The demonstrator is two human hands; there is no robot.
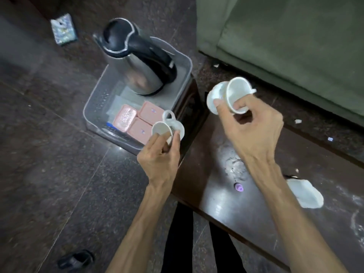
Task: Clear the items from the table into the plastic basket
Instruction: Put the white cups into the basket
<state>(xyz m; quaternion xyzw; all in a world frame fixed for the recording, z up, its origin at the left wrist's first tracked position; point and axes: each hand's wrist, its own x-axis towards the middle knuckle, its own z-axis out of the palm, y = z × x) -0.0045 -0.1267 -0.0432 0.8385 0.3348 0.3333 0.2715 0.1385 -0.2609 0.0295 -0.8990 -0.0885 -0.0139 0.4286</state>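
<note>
The left cup and saucer (167,129), gripped by the left hand (159,160), should be lowered gently beside the pink boxes (136,123), not dropped. A second cup and saucer (230,97) is held by the right hand (254,131) above the table (246,209). The plastic basket (94,107) lies just beyond the left hand; the kettle (137,60) stands at its far end.

I see a dark polished stone floor (59,154) with pale seams, a green sofa (285,46) far right, and overhead light glaring off a glossy dark wooden table (226,203) near right.
</note>
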